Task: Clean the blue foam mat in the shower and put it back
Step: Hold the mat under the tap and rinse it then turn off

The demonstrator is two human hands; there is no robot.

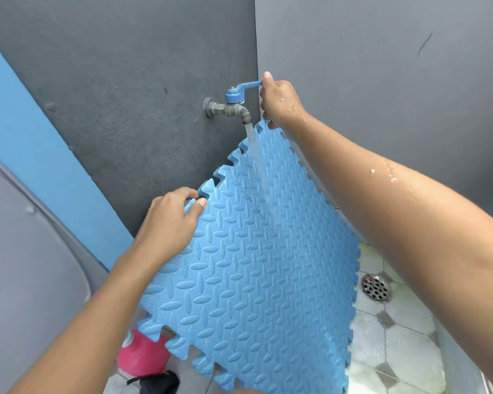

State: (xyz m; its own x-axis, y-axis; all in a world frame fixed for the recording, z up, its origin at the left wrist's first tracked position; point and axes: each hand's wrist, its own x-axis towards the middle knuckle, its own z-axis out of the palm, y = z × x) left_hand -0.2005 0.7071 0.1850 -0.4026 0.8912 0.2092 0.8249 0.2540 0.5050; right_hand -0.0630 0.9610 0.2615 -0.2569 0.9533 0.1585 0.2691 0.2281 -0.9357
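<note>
Under the running tap, the blue foam mat with its embossed tread and jigsaw edges (pixel 254 265) hangs tilted in the air, a thin stream of water striking its upper part and running down the face. The left hand (pixel 168 223) pinches the mat's toothed edge, thumb on the front and fingers curled behind. Above and to the right of it, the right hand (pixel 279 102) touches the end of the blue lever (pixel 246 88) on the grey metal wall tap (pixel 231 109); its fingers seem loosely curled, though whether they grip the lever or the mat corner is unclear. Below the right forearm lies the round steel floor drain (pixel 376 288) in pale tile (pixel 410 351); below the left, a pink plastic container (pixel 143 356). Rinsing looks underway; draining the mat and returning it remain.
</note>
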